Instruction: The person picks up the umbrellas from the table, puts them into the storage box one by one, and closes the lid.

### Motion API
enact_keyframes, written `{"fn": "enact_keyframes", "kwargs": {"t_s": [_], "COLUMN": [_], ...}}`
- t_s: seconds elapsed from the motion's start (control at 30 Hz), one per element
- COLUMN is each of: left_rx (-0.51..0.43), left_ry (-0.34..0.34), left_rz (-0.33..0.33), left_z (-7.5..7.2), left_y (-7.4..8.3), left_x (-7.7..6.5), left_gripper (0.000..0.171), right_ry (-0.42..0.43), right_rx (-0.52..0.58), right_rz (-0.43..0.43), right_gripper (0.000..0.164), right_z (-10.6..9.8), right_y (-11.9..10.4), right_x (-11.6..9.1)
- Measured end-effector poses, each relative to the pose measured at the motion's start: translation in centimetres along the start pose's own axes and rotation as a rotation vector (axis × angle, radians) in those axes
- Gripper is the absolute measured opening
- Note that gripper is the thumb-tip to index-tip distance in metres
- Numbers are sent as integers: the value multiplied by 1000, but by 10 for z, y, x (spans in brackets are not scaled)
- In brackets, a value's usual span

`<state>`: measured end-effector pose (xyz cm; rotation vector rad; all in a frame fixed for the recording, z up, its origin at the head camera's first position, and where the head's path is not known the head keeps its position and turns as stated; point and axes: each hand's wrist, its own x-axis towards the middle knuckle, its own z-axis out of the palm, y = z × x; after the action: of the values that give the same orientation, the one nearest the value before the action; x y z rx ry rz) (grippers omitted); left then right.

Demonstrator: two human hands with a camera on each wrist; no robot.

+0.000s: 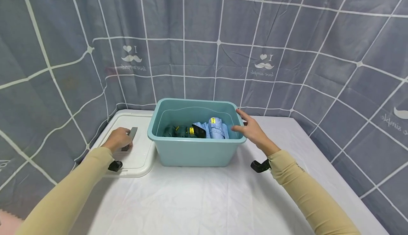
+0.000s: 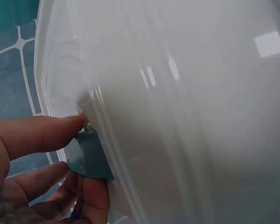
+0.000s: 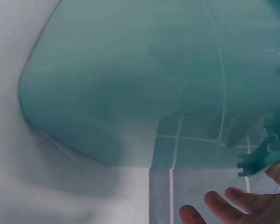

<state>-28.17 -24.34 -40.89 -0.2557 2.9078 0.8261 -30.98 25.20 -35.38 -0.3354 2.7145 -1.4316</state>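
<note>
A white lid lies to the left of a teal storage bin. My left hand pinches the lid's grey latch. The left wrist view shows the thumb above this latch and fingers beneath it. At the bin's right end, my right hand reaches the rim, thumb at the inner side and other fingers outside. In the right wrist view those fingers are spread below a teal handle bracket. Inside the bin are a light-blue rolled fabric bundle and dark green bundles with yellow labels.
The bin stands on a table with a white cloth. Grey curtains with a white grid hang behind and along both sides. Black wrist straps show below the sleeves.
</note>
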Motion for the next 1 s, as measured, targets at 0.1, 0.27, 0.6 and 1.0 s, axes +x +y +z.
{"fn": "enact_keyframes", "kwargs": {"t_s": [0.1, 0.27, 0.6, 1.0], "left_rx": [1, 8, -31, -13], "left_ry": [24, 42, 51, 71], "left_rz": [8, 11, -8, 37], "left_z": [-1, -3, -25, -65], "left_y": [-1, -4, 5, 27], "left_x": [0, 1, -1, -2], "left_gripper": [73, 72, 73, 74], "right_ry": [1, 2, -1, -5], "right_rx": [1, 2, 9, 15], "right_rz": [2, 1, 1, -4], "right_gripper": [88, 88, 87, 88], "right_z": [0, 1, 1, 0], "right_y": [0, 0, -1, 0], "right_x": [0, 1, 1, -1]}}
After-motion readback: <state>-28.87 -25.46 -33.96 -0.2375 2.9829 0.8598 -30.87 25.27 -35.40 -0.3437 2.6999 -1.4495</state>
